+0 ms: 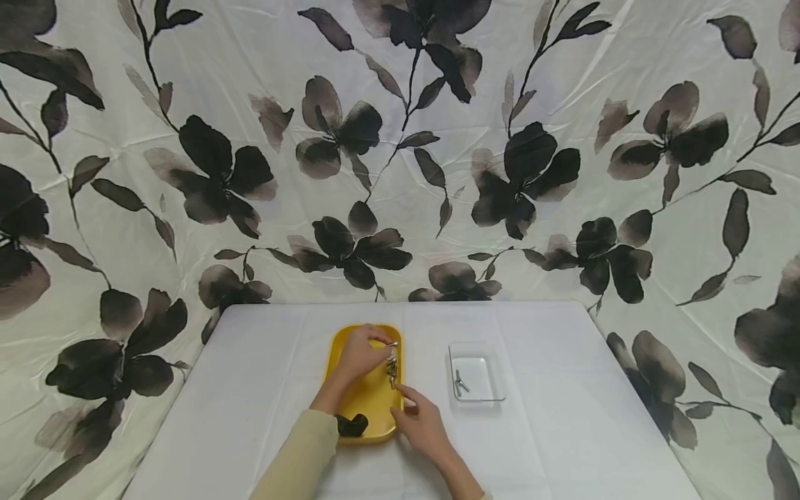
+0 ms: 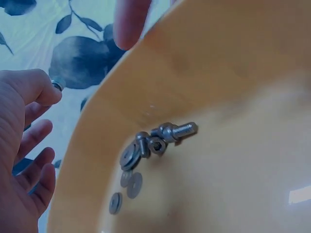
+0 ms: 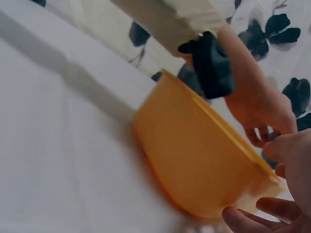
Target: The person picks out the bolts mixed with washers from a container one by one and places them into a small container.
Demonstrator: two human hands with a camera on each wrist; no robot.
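Note:
A yellow tray (image 1: 359, 410) lies below both hands. My left hand (image 1: 364, 354) is over the tray's far part, pinching a small silver metal piece (image 2: 58, 84) between thumb and finger; most of the piece is hidden. Below it, several socket-head bolts (image 2: 182, 130) and flat washers (image 2: 134, 185) sit in a cluster along the tray's inner edge. My right hand (image 1: 421, 423) is at the tray's right side, index fingertip right at the rim, its fingers loosely bent beside the outer wall (image 3: 194, 150) in the right wrist view.
Right of the tray stands a clear rectangular container (image 1: 494, 398) with a few bolts (image 1: 461, 382) inside. A black strap (image 1: 352, 425) is on the left wrist, over the tray's near end. The white table (image 1: 562, 430) meets a floral cloth (image 1: 350, 250) behind.

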